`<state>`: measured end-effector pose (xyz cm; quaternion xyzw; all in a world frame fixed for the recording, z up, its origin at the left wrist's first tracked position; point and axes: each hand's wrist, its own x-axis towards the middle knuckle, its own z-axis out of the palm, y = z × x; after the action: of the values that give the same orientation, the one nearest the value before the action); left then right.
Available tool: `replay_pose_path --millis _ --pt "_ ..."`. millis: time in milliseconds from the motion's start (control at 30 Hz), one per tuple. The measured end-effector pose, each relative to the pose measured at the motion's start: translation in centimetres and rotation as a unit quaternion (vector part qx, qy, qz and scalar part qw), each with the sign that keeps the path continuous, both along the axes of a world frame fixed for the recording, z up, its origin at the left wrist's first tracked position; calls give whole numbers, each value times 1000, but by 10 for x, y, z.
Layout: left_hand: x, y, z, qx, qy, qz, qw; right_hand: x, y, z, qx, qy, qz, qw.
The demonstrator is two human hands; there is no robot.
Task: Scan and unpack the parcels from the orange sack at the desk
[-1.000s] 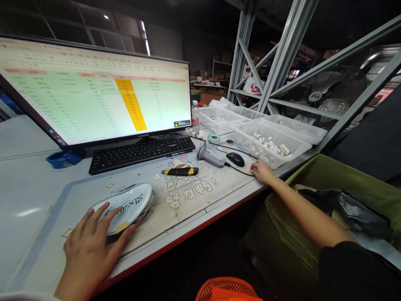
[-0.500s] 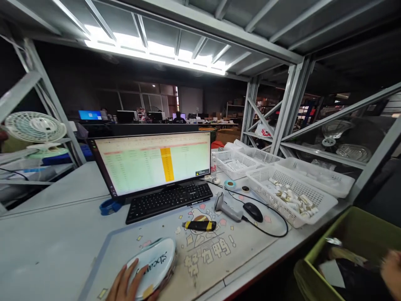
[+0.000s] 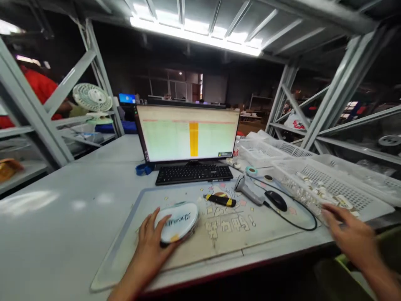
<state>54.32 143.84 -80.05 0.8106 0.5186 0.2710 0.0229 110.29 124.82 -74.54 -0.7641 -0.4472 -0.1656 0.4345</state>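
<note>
On the desk mat (image 3: 228,246) lies a white oval case (image 3: 181,211) with dark lettering across its top and a tan patch near its front edge. My left hand (image 3: 153,234) grips its left side, fingers over the top and thumb along the near edge. Beside the near wall of a white perforated basket (image 3: 360,192), my right hand (image 3: 351,230) reaches out with fingers extended and apart, holding nothing visible. Small white-and-gold pieces (image 3: 322,190) lie in that basket, partly behind the hand. A black-and-yellow utility knife (image 3: 219,200) rests on the mat right of the case.
Behind the mat stand a monitor (image 3: 169,133) and a black keyboard (image 3: 194,174). A grey barcode scanner (image 3: 249,193) and black mouse (image 3: 276,200) lie at right, cable looping toward the baskets. A green bin (image 3: 344,263) is below the desk edge. A person in red is at far left.
My right hand has risen from over the green bin to the basket's near side. My left hand stays on the oval case. The view has turned left and dipped.
</note>
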Motion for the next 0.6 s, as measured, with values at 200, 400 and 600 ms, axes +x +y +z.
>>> replay_pose_path --millis 200,400,600 --pt "-10 17 53 -210 -25 -55 976 -153 143 -3 -99 110 381 913" --pt "-9 39 62 -284 -132 -88 945 -258 217 -18 -193 142 528 815" --pt "11 77 85 -257 -210 -85 940 -294 257 -25 -181 261 544 777"
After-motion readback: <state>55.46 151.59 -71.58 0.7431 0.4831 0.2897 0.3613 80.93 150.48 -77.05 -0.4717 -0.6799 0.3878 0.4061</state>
